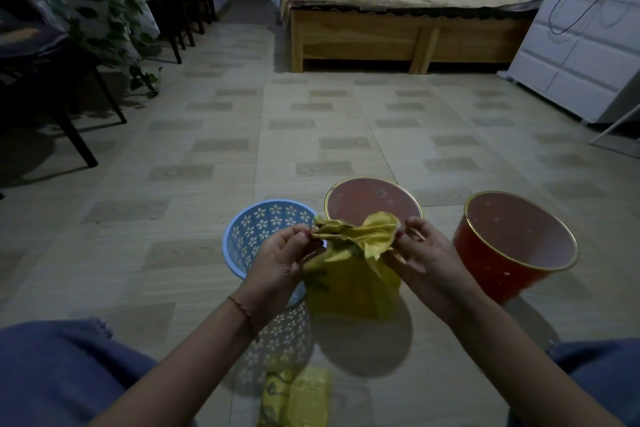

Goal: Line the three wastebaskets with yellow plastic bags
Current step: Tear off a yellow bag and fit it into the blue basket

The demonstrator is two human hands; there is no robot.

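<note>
Three wastebaskets stand empty on the tiled floor: a light blue plastic basket with flower-shaped holes (256,236) on the left, a smooth reddish round bin with a gold rim (372,199) in the middle, and a similar red bin (512,246) on the right. Between them the left hand (280,260) and the right hand (424,253) each pinch one side of the crumpled mouth of a thin yellow plastic bag (353,274), which hangs soft and wrinkled in front of the middle bin. To do this step well, I think the fingers should rub the two layers apart and open the mouth wide before lowering it.
</note>
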